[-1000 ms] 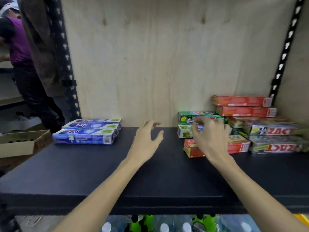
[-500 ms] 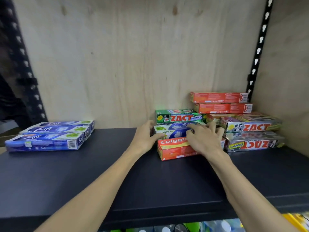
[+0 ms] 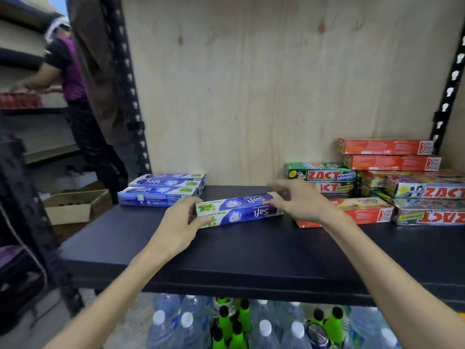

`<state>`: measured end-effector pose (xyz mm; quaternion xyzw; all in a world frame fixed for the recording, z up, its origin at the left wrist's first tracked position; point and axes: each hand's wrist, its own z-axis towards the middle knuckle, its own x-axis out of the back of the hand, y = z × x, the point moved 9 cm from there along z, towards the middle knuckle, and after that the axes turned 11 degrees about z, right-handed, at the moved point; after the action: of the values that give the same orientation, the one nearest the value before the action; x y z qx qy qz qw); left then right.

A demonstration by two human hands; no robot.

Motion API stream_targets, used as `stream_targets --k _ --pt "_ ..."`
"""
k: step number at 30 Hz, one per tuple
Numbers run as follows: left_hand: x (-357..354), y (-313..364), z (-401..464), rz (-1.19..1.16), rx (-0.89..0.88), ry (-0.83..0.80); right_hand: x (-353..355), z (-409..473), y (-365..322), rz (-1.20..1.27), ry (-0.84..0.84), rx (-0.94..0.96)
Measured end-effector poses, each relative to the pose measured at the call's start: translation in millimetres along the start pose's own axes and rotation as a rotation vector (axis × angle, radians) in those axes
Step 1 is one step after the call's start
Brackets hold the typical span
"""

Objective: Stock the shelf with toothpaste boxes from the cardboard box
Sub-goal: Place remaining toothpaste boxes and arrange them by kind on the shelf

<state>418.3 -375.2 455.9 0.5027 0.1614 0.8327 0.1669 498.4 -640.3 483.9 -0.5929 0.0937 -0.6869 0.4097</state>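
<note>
Here, at frame centre, a blue-and-white Safi toothpaste box (image 3: 237,209) lies lengthwise on the black shelf board (image 3: 251,250). The left hand (image 3: 180,222) grasps its left end, thumb and fingers curled around it; the right hand (image 3: 300,204) holds its right end with curled fingers. Just left, a row of matching blue Safi boxes (image 3: 163,188) rests against the plywood back panel (image 3: 251,84). At right stand stacked red, green and silver toothpaste boxes (image 3: 392,182). An open brown cardboard box (image 3: 73,205) sits at middle left.

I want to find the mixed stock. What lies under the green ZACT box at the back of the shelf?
Under the green ZACT box lies another ZACT box, red lettering on white. The right hand covers its left end.
</note>
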Motion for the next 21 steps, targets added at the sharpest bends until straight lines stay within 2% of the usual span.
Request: stream_targets --k 5,11,15,17,21 --pt "46 -43 -33 0.032 0.018 -0.013 -48 -11 -38 -0.101 -0.086 0.066" --pt "75 -81 -50 0.027 0.000 -0.110 -66 -35 -70 -0.004 -0.057 0.166" --pt "75 -93 -56 -0.028 -0.001 -0.132 -72 -53 -70 0.140 -0.038 0.132" --pt "74 -95 -57 -0.031 0.020 -0.099 -75 -61 -71 0.194 -0.050 0.123" --pt "75 -82 -65 0.076 0.072 0.080 -76 -77 -68 0.302 -0.016 0.108"
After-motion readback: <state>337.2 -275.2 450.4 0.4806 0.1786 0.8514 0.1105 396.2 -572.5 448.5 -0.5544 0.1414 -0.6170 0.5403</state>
